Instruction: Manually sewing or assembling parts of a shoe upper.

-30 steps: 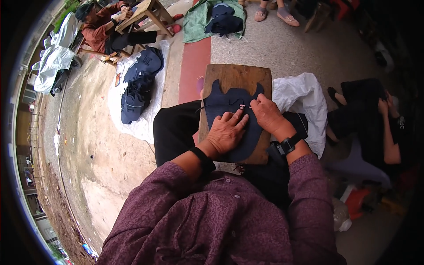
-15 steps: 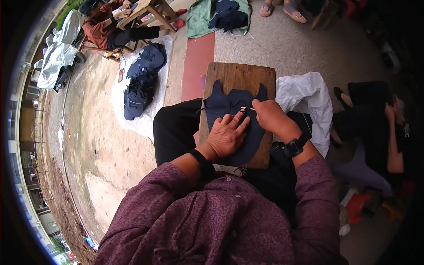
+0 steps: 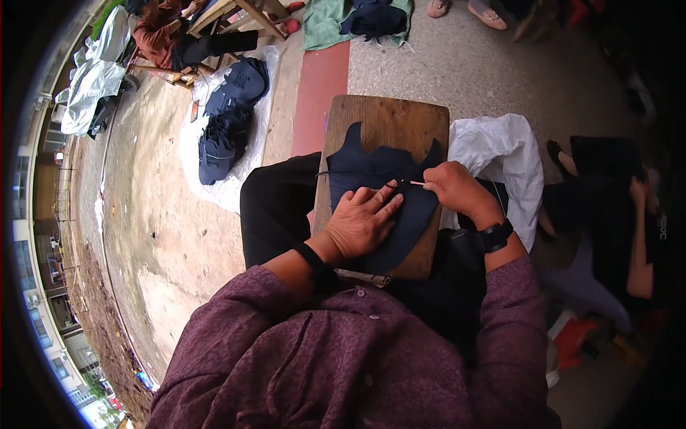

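Dark fabric (image 3: 386,193) on wooden board (image 3: 389,118); left hand (image 3: 364,223) flat, right hand (image 3: 457,189) fingers pinch needle (image 3: 417,184).

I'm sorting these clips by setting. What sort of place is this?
Likely an outdoor yard used for hand sewing: bare concrete ground, a wooden board across the lap carrying dark fabric, and more dark pieces piled on a white sheet.

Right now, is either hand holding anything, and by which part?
The right hand pinches a thin pale tool by its rear end. The left hand grips nothing; it lies flat on the dark blue cloth piece on the wooden board.
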